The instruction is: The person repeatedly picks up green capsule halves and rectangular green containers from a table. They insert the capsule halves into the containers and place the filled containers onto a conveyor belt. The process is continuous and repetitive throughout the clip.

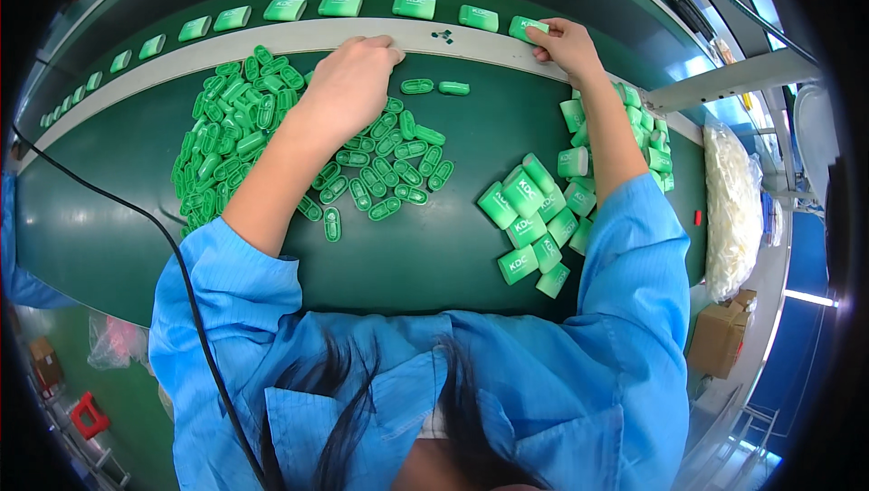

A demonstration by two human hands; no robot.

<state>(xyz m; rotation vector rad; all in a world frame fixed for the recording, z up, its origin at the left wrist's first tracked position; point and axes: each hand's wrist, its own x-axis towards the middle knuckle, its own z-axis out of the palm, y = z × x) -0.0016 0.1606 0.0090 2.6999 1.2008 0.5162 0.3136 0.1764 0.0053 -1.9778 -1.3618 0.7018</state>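
My right hand (568, 49) pinches a green plastic shell (523, 26) with white lettering, at the right end of a row of similar shells (414, 7) beyond the white rail. My left hand (355, 76) rests by the rail (272, 36) with its fingers curled down; what they hold, if anything, is hidden. Two oval green caps (417, 86) lie to the right of that hand. Around and under my left forearm spreads a large pile of the same oval caps (240, 120). Several more shells (525, 197) are heaped left of my right forearm.
Small dark green bits (443, 37) sit on the rail. A black cable (136, 209) crosses the green table (425, 265) at the left. Further shells (658, 160) lie beyond my right forearm, near a metal bracket (733, 79) and a plastic bag of pale pieces (731, 210).
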